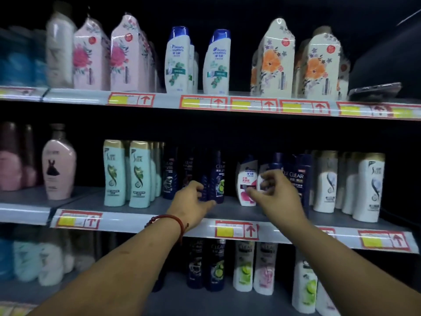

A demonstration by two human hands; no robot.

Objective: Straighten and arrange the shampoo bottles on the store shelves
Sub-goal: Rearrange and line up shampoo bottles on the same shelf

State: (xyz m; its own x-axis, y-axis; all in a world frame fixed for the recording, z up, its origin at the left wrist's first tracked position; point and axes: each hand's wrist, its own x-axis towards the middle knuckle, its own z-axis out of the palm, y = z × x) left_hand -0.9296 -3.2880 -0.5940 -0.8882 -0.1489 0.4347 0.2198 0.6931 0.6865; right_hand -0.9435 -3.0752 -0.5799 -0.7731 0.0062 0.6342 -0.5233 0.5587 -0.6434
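On the middle shelf (127,216), blue bottles (218,172) stand upright in an uneven cluster; a white bottle (247,179) stands just right.

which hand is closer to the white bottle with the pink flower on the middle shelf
Right. The right hand is just in front of the white bottle, partly overlapping it; the left hand is further left, at the dark blue bottle.

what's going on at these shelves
A person is tidying shampoo on the middle shelf of a store display. Their left hand grips the lower part of a dark blue Clear bottle in the front row. Their right hand reaches in with fingers loosely curled, holding nothing, just in front of a white Head & Shoulders bottle with a pink flower label.
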